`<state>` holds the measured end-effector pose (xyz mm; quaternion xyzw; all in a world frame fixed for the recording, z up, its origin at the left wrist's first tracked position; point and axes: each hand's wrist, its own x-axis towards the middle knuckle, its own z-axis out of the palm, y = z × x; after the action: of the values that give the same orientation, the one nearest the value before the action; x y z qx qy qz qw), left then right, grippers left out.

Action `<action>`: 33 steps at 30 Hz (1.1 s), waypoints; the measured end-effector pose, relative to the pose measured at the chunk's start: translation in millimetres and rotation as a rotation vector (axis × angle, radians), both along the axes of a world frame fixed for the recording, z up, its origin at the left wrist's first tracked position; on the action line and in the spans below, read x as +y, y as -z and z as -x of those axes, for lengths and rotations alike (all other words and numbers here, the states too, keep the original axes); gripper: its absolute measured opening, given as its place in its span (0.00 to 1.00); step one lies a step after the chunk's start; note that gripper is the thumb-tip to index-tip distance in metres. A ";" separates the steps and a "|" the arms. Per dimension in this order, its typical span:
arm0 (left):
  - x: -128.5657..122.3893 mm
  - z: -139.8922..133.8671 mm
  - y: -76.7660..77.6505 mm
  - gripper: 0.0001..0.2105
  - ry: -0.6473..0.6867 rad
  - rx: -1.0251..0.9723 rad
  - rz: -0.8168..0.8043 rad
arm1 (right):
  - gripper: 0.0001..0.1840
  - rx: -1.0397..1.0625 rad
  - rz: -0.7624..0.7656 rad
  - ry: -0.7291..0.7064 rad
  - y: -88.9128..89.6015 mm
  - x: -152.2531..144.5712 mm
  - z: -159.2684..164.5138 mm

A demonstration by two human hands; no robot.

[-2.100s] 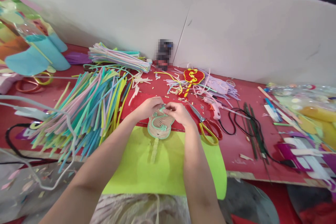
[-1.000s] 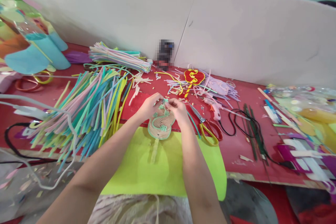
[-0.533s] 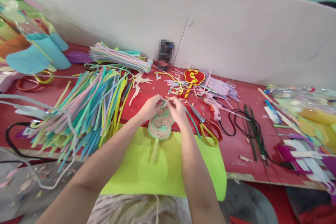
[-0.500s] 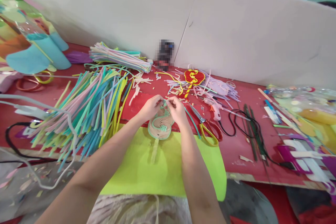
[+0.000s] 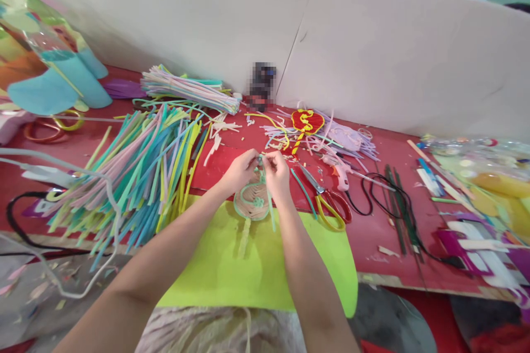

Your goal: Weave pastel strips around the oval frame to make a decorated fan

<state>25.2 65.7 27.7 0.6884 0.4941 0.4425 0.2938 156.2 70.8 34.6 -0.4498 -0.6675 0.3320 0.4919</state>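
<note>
My left hand (image 5: 244, 170) and my right hand (image 5: 276, 171) meet fingertip to fingertip, both closed in a pinch on a mint-green pipe cleaner (image 5: 271, 210). One end of it hangs down beside my right hand; the part between the fingers is small and partly hidden. Just below lies a beige fan-shaped pipe-cleaner piece (image 5: 247, 208) with a mint outline, a curled mint motif and a pale yellow handle (image 5: 244, 238). Its upper part is hidden by my hands. It rests partly over a bright yellow-green sheet (image 5: 223, 270) at the table's front edge.
Loose pastel pipe cleaners (image 5: 136, 171) heap up on the left, with a bundle (image 5: 190, 90) behind. On the right lie scissors (image 5: 327, 198), a pink glue gun (image 5: 337, 171) and its black cable (image 5: 372, 190). A red-and-yellow fan piece (image 5: 307, 121) sits at the back.
A length of the mint pipe cleaner now hangs below my right hand, over the fan-shaped piece's right side. Both hands stay nearly in place, with fingers slightly shifted.
</note>
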 end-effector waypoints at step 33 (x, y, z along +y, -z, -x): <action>12.6 5.3 2.0 0.15 -0.257 -0.532 0.047 | 0.13 0.085 0.320 -0.146 7.3 11.4 -8.7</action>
<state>20.0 78.3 25.7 0.4730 0.4931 0.6293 0.3703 165.0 82.2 27.3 -0.4583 -0.6156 0.4876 0.4162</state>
